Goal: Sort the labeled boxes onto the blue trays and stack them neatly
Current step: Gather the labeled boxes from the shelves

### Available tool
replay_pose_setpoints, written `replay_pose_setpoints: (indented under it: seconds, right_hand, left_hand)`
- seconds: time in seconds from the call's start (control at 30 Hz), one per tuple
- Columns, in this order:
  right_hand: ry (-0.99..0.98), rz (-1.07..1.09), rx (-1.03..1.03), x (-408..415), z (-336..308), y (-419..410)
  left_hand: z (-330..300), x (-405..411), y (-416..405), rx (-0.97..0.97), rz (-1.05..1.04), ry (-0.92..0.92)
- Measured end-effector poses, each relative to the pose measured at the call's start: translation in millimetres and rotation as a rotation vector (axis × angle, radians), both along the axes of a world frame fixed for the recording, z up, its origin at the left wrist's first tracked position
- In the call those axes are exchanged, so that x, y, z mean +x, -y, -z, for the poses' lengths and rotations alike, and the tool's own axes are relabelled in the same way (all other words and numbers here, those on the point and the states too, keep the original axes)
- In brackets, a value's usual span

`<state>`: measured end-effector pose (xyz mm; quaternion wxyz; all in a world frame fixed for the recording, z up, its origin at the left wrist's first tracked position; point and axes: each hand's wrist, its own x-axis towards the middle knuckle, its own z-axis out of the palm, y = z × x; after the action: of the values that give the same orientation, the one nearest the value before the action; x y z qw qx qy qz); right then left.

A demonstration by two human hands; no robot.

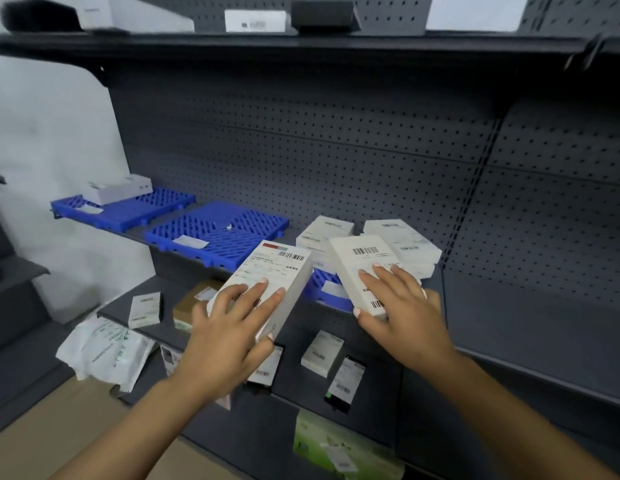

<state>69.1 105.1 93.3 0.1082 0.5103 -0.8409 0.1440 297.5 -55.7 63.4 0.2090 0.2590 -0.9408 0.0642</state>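
My left hand [229, 327] grips a long white labeled box [277, 268], held tilted in the air in front of the middle shelf. My right hand [402, 303] holds a second white labeled box [362, 261] by its near end, above the right blue tray [324, 284]. Behind it, several white boxes [402, 240] are stacked on that tray. The middle blue tray [215, 230] carries only a small paper label. The left blue tray [125, 209] bears one white box [119, 188] at its back.
A grey pegboard shelf unit [336, 140] surrounds everything. The lower shelf holds loose boxes [320, 353], a brown carton [194, 303], a dark phone-like pack [346, 382] and a white plastic bag [104, 351]. A green carton [339, 448] sits lower still. Boxes line the top shelf [256, 20].
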Motion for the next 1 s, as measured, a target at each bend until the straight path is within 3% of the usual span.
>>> replay_pose_setpoints:
  seconds: [0.47,0.77,1.0]
  right_hand:
    - [0.005,-0.045,0.054,-87.1,-5.8,187.1]
    - [-0.031,-0.036,0.072,-109.3,21.8,211.6]
    - [0.013,-0.218,-0.043,-73.2,7.2,234.4]
  left_hand:
    - [-6.2,-68.4,127.0,0.028,-0.058,-0.055]
    - [-1.2,-80.0,178.9,0.038,-0.037,-0.025]
    - [-0.9,-64.9,215.1,0.043,0.005,-0.069]
